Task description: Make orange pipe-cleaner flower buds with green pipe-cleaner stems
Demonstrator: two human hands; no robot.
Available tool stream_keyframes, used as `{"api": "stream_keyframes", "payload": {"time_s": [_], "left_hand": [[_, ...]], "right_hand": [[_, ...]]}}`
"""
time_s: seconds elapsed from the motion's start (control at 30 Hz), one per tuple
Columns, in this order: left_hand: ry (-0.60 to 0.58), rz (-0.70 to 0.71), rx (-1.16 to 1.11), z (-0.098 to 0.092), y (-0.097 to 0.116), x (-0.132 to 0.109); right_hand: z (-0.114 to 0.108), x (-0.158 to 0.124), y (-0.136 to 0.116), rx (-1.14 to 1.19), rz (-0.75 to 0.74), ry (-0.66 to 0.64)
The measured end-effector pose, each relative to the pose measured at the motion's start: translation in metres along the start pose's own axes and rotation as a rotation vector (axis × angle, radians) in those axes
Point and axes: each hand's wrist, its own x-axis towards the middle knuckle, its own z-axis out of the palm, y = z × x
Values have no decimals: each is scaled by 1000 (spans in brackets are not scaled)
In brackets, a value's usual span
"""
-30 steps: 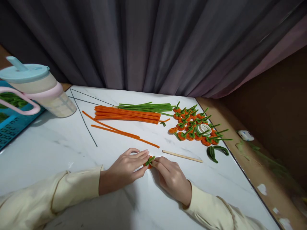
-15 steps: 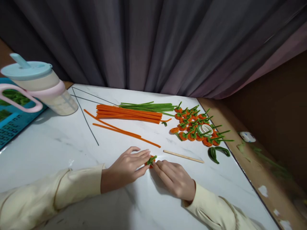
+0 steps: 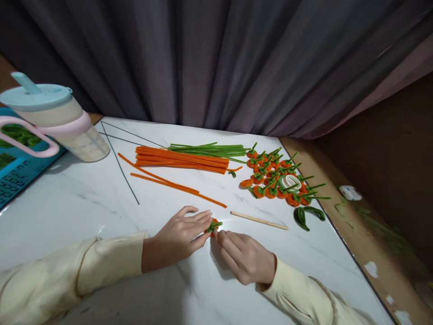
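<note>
A small orange pipe-cleaner pumpkin [image 3: 214, 225] with a green stem and leaves sits low over the white table. My left hand [image 3: 182, 234] holds it from the left, fingers stretched over its far side and thumb at the near side. From the right, my right hand [image 3: 246, 256] has its thumb and forefinger pinched together at the pumpkin's lower right edge; the fingers partly hide what they grip. A thin wooden stick [image 3: 259, 220] lies just beyond my right hand. Two loose orange pipe cleaners [image 3: 179, 187] lie beyond my left hand.
Orange pipe cleaners [image 3: 182, 160] and green ones [image 3: 209, 149] lie bundled at the back. Several finished pumpkins [image 3: 259, 191] surround a white tape roll [image 3: 291, 182] at right, near dark green curls [image 3: 300, 218]. A tumbler [image 3: 76, 135] and blue basket [image 3: 13, 187] stand left.
My right fingers have curled in more and shifted slightly down along the pumpkin's edge. The pumpkin's stem now points more to the right. My left hand stays nearly still.
</note>
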Motion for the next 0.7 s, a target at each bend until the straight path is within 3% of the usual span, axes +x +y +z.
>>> {"api": "stream_keyframes", "payload": {"time_s": [0.27,0.37,0.53,0.7], "left_hand": [[15,6,2,-1,1,2],[21,-11,-12,-1,1,1],[24,-21,-25,0,1,1],[54,-8,-12,0,2,1]], "right_hand": [[-3,-4,3,27,42,-91],[-5,0,2,122,206,-118],[-9,3,4,492,519,-144],[-12,0,9,752,739,-26]]}}
